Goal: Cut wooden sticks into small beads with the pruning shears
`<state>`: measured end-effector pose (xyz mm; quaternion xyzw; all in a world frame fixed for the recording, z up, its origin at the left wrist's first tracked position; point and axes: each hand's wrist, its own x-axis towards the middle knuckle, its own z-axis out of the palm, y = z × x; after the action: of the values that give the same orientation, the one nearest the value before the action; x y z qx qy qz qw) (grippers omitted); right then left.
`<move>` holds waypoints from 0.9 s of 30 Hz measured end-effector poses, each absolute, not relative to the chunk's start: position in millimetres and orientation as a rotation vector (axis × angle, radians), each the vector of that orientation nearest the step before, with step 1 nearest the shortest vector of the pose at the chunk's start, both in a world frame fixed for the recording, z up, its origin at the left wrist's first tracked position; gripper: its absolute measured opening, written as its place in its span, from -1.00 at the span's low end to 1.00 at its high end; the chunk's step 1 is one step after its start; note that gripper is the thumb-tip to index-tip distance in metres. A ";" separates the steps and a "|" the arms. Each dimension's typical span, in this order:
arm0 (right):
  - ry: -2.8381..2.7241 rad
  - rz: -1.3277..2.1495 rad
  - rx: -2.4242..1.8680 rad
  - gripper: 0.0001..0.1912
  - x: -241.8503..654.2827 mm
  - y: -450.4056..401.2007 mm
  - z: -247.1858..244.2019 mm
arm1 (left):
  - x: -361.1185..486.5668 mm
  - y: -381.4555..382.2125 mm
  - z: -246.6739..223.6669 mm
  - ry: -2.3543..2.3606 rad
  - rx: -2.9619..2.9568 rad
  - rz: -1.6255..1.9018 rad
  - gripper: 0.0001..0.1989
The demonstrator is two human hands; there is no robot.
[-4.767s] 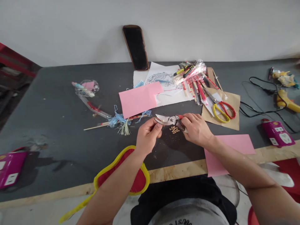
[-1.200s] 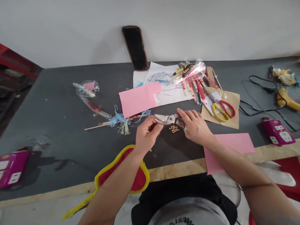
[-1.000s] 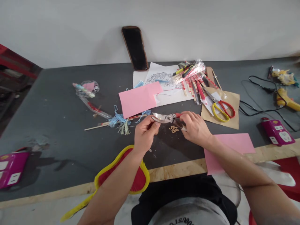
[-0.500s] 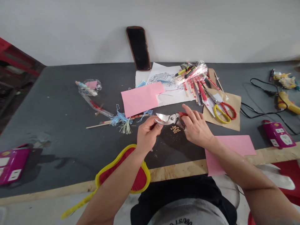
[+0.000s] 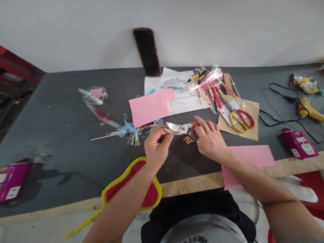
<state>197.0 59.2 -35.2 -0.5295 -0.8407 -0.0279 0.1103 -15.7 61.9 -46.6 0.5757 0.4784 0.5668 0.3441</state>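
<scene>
Right hand (image 5: pixel 211 140): index finger, curled in a second ago, is now lifted and stretched over the red handle; the shears (image 5: pixel 184 128) keep nearly the same place. Remaining fingers bend round the shears' handles, the hand partly loosened but holding them. Blades stand apart, pointing toward the left hand (image 5: pixel 157 145), whose thumb and fingers are drawn together at the blade tips, apparently pinching a tan bit (image 5: pixel 172 130); how much of it lies inside the fingers cannot be told.

Shears and tan bit are held over the bench (image 5: pixel 63 111), between its front and back edges. Just below the shears, small tan pieces (image 5: pixel 188 140) lie scattered on the top. Farther back, a stick (image 5: pixel 103 136) lies partly under tassels (image 5: pixel 126 129); toward the right end, scissors (image 5: pixel 232 108) rest on brown paper (image 5: pixel 249 103). A fan (image 5: pixel 149 192) overhangs the front edge beneath the left forearm.

Step in hand, as judged: positioning the bit for a cut. The next move calls for the bit held steady, left fingertips clear of the blade path, and the right fingers regathered for an even squeeze.
</scene>
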 end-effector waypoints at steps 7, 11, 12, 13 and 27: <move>-2.489 -0.056 -1.526 -0.77 199.8 62.3 -36.7 | -14.4 64.8 -55.7 1.094 1.288 1.405 -0.78; -2.492 -0.017 -1.532 -0.74 201.1 63.2 -36.6 | -15.0 65.3 -56.8 0.990 1.179 1.310 -0.79; -2.491 -0.013 -1.533 -0.74 201.3 63.2 -36.6 | -15.6 65.3 -56.5 0.989 1.175 1.303 -0.79; -2.491 -0.014 -1.532 -0.74 201.5 63.2 -36.8 | -16.3 65.3 -56.1 0.992 1.177 1.298 -0.80; -2.478 0.110 -1.487 -0.34 201.1 63.3 -35.6 | -19.9 64.6 -53.1 0.999 1.252 1.275 -0.80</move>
<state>201.1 63.3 -35.6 -0.5101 -0.8502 0.0379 0.1247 -19.9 64.6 -53.1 0.5222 0.4167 0.5320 0.5202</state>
